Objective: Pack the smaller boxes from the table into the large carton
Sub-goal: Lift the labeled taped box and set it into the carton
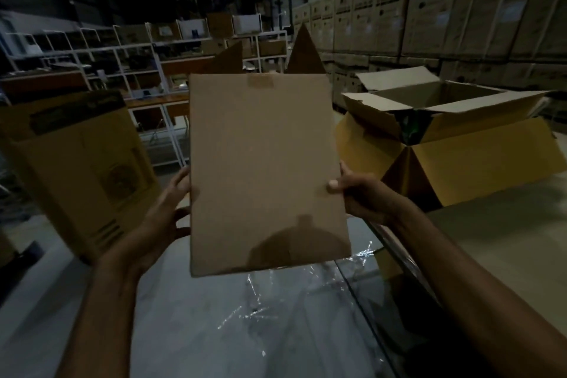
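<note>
I hold a plain brown cardboard box (264,169) upright in front of me, its broad face toward the camera and two flaps sticking up behind its top edge. My left hand (167,212) grips its left edge, fingers wrapped behind. My right hand (357,190) pinches its right edge, thumb on the front face. The large carton (478,159) stands to the right with its flaps spread open; something dark green shows inside at its near corner.
A tall yellow printed box (82,169) stands at the left. A table top (503,242) lies at the lower right, below the carton. Crumpled clear plastic wrap (306,291) lies on the grey floor. White shelving (129,64) and stacked cartons (445,9) fill the background.
</note>
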A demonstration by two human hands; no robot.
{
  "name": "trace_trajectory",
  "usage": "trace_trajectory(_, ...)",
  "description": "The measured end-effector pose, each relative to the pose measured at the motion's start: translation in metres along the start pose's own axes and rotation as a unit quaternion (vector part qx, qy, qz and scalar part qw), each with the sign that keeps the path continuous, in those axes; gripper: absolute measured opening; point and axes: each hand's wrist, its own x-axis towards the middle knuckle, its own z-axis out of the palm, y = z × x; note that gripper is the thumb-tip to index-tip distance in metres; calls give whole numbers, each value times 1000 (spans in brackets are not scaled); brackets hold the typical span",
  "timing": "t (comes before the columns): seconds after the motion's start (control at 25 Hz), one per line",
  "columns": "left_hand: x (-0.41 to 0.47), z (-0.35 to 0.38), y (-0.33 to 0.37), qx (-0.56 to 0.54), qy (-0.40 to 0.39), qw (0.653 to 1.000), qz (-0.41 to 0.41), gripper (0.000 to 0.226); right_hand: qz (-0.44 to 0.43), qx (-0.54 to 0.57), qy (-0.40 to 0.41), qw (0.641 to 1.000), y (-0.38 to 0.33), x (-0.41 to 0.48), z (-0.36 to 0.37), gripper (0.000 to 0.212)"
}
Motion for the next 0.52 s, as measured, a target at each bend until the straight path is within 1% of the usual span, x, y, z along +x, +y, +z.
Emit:
trace_trajectory(0.04, 17, -3, -1, 44, -6, 999, 18, 93, -8, -66, 23, 998, 3, 17, 5, 94)
trace_trajectory(0.08, 30, -4, -3, 90, -3, 995, 43, 82, -5, -149, 44, 988, 4, 31, 11, 96)
trace_trajectory(0.12, 39, -6, -8, 113, 18, 991, 62, 76, 3, -211, 63, 975, 6, 43, 14, 100)
trace_trajectory(0.16, 49, -12, -14, 112, 39, 990, 73, 77, 4, -246, 79, 966, 12, 52, 15, 105)
trace_trajectory(0.2, 58, -20, -19, 92, 56, 992, 71, 78, -14, -265, 81, 961, 17, 59, 13, 108)
trace_trajectory(0.24, 67, -27, -22, 63, 66, 994, 63, 81, -38, -274, 74, 958, 20, 64, 12, 109)
trace_trajectory(0.32, 96, -41, -16, 18, 90, 995, 49, 106, -68, -281, 83, 954, 12, 83, 6, 112)
trace_trajectory(0.36, 112, -43, -10, 41, 89, 994, 58, 108, -76, -306, 99, 944, 4, 99, 1, 119)
trace_trajectory(0.44, 141, -39, -1, 143, 63, 983, 94, 108, -77, -383, 111, 914, -13, 132, -9, 137)
trace_trajectory(0.48, 156, -36, -4, 172, 60, 977, 109, 111, -73, -409, 111, 903, -17, 147, -17, 143)
trace_trajectory(0.52, 170, -35, -10, 176, 70, 974, 121, 115, -71, -427, 107, 895, -17, 158, -26, 146)
